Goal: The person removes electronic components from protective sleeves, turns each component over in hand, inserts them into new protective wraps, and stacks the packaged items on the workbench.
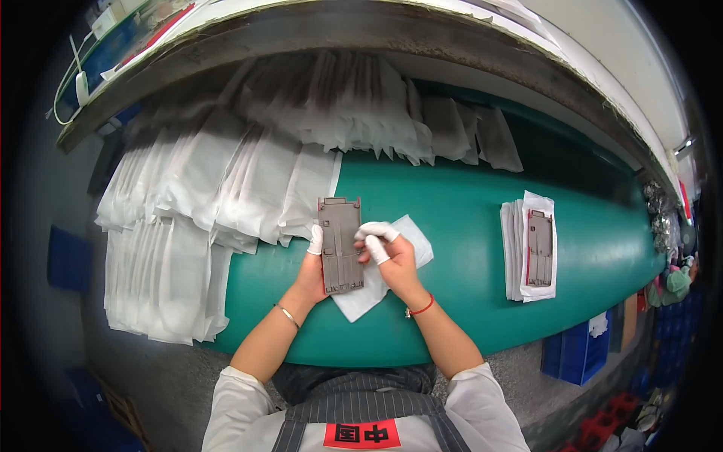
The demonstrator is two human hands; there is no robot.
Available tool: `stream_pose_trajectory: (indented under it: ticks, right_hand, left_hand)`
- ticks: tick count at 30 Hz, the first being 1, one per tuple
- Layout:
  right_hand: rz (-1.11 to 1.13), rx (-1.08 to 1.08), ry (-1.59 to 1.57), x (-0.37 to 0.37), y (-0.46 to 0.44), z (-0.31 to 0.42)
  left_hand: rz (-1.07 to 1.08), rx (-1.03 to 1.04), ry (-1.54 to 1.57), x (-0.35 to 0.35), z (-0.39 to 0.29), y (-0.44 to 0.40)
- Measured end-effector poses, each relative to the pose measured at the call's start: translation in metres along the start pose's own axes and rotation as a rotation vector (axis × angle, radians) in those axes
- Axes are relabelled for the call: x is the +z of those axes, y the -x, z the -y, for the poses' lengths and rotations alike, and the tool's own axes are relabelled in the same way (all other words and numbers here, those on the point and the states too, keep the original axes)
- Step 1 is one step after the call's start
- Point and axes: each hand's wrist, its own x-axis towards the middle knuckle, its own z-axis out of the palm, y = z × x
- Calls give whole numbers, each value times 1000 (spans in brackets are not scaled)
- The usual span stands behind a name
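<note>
My left hand grips a grey-brown moulded plastic panel by its left side, holding it over the table. Clips and ribs show on the panel's face, and a red line runs along its left edge. At the panel's right edge is my right hand, its fingers curled and thumb and forefinger close together; whatever is between them is too small to make out. White covers sit on fingertips of both hands. Beneath the panel and my right hand lies a white sheet or sleeve, partly hidden.
Many white translucent sleeves lie in overlapping rows on the left and back of the green table. On the right, a similar panel rests on a stack of white sleeves. A shelf edge overhangs the back. A blue bin stands below the right side.
</note>
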Motion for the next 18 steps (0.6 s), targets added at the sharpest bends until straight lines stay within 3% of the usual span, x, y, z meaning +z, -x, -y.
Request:
stream_pose_trajectory:
  ticks: [1, 2, 4, 6, 10, 12, 14, 18]
  right_hand:
    - [-51, -176, 312, -6, -4, 3]
    - [-102, -355, 622, -13, -9, 7]
    - [7, -394, 921, -24, -15, 11]
    - [184, -406, 1260, -24, -13, 22]
    - [193, -363, 1277, -33, -10, 16]
    - [129, -240, 1428, -36, -9, 22]
    - [67, -324, 1445, -41, -9, 25]
    - [57, -246, 1408, -49, -6, 24]
  left_hand:
    - [-141, 5, -48, 9, -3, 0]
    - [-144, 13, -49, 7, -4, 0]
    - [47, 47, 39, -1, -7, 1]
    - [35, 75, 54, -1, -6, 1]
    - [119, 65, 28, 1, -8, 3]
    - [187, 59, 36, -2, -6, 3]
    - [185, 66, 21, 0, -7, 3]
    - [220, 50, -10, -5, -6, 7]
